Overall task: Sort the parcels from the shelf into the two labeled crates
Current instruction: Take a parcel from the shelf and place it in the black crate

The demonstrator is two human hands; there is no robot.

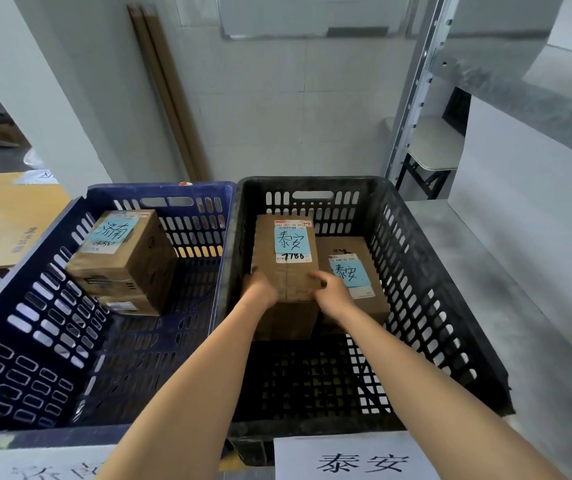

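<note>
Firm two-sided grip, left hand and right hand, on one parcel (blue-noted) inside black crate

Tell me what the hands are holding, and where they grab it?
The tall brown cardboard parcel in the black plastic crate: left hand grips its near-left top corner, right hand its near-right.

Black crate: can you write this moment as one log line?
hands: left hand, right hand grip parcel | where: black crate | beside: second parcel | label: 泰安
</note>
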